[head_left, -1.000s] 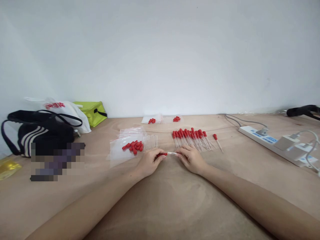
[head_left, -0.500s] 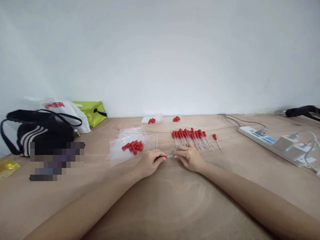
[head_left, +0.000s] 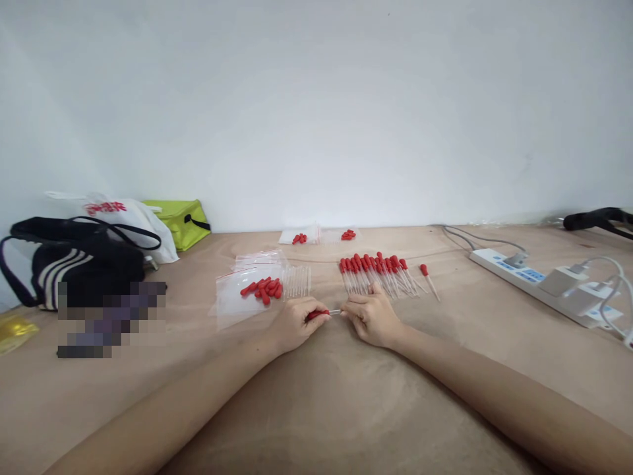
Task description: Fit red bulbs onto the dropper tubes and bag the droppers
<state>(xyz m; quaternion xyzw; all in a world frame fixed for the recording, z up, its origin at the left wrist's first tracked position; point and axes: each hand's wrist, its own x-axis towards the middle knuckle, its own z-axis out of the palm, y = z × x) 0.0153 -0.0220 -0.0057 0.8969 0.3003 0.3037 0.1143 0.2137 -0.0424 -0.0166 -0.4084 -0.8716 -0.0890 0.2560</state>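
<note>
My left hand (head_left: 297,323) is closed around a red rubber dropper bulb (head_left: 317,315). From the bulb's mouth a thin clear glass tube (head_left: 335,312) runs across to my right hand (head_left: 372,316), whose fingers pinch its other end. The tube's far end is hidden by those fingers. Just beyond my right hand lie several droppers with red bulbs (head_left: 368,264), their glass tubes toward me. A single dropper (head_left: 429,280) rests to their right. Near my left hand are loose red bulbs (head_left: 264,289) on a clear plastic bag (head_left: 228,307), beside a row of bare glass tubes (head_left: 297,280).
More small bags with red bulbs (head_left: 299,238) lie near the wall. A white power strip (head_left: 539,284) with chargers and cables is at the right. A black bag (head_left: 84,264), a white plastic bag (head_left: 153,227) and a lime-green bag (head_left: 175,221) stand at the left.
More of the red bulb now shows between my left thumb and fingers. My right hand has shifted slightly left, still pinching the tube. The things on the table have stayed put.
</note>
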